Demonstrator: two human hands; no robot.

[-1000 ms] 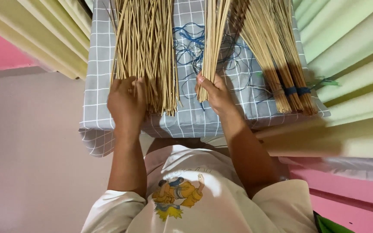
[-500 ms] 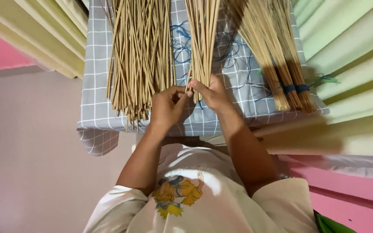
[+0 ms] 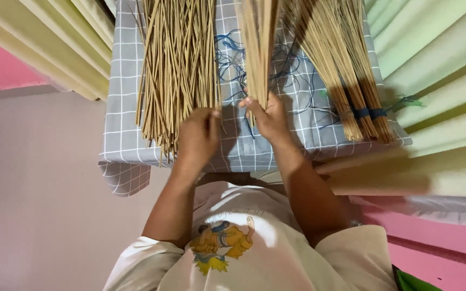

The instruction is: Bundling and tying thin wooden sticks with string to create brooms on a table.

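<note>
Head camera, looking straight down the person's chest to a small table. The table is wearing a grey cloth with a white grid (image 3: 125,134), and the cloth is hanging over the near edge.

The right hand (image 3: 269,119) is closing firmly around the lower end of a slim bundle of pale tan sticks (image 3: 258,48), with the thumb and fingers wrapping the ends. The bundle is rising away from the hand toward the top of the picture, over the middle of the table.

The left hand (image 3: 198,137) is sitting just beside the right one, on the cloth at the near end of a large loose pile of sticks (image 3: 178,70). Its fingers are curling inward, and the fingertips are touching the stick ends on the pile's right edge. I cannot tell whether it is actually pinching any of them.

The loose pile is lying on the left half of the table, its ends fanning unevenly toward the person.

On the right side, several finished bundles (image 3: 346,81) are lying together, each bound near its end with blue ties (image 3: 363,113).

Thin blue threads (image 3: 292,81) are tangling across the cloth between the pile and the tied bundles, behind the held sticks.

Pale yellow-green curtain folds (image 3: 438,59) are hanging on both sides of the table. The person is wearing a white shirt with a printed picture (image 3: 222,242).
</note>
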